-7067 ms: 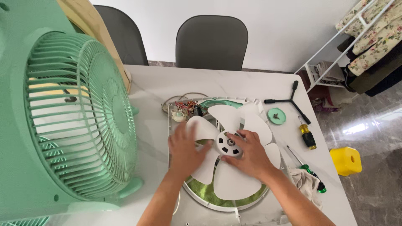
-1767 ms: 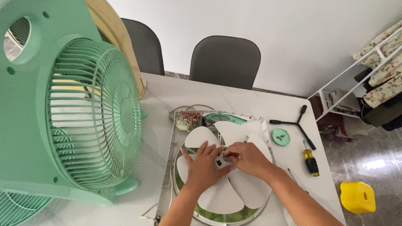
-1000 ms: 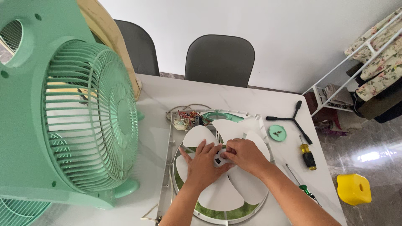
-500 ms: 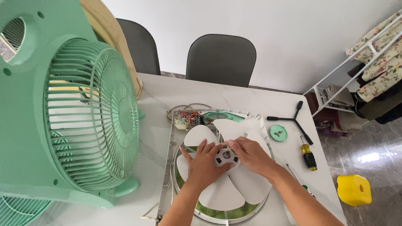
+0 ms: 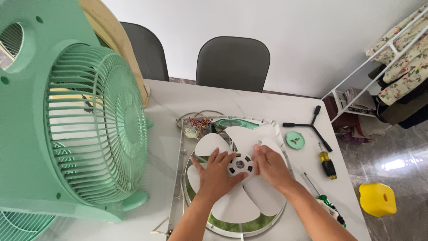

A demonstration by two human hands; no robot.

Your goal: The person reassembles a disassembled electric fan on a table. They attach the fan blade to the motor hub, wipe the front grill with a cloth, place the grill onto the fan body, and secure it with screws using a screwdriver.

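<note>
Flat beneath both hands, white fan blade (image 5: 236,203), hub (image 5: 240,164) bare.

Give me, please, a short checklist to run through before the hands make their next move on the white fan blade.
1. Left hand flat on the white fan blade, fingers open: ok.
2. Right hand flat on the blade beside the hub, holding nothing: ok.
3. Hub uncovered between the two hands: ok.
4. Blade seated fully on its shaft: cannot tell.
5. Yellow-handled screwdriver, green-handled screwdriver, black Y-shaped wrench and round green cap lie on the table, off the blades: ok.
6. Loose wiring at the frame's far edge lies apart from the blades: ok.
</note>
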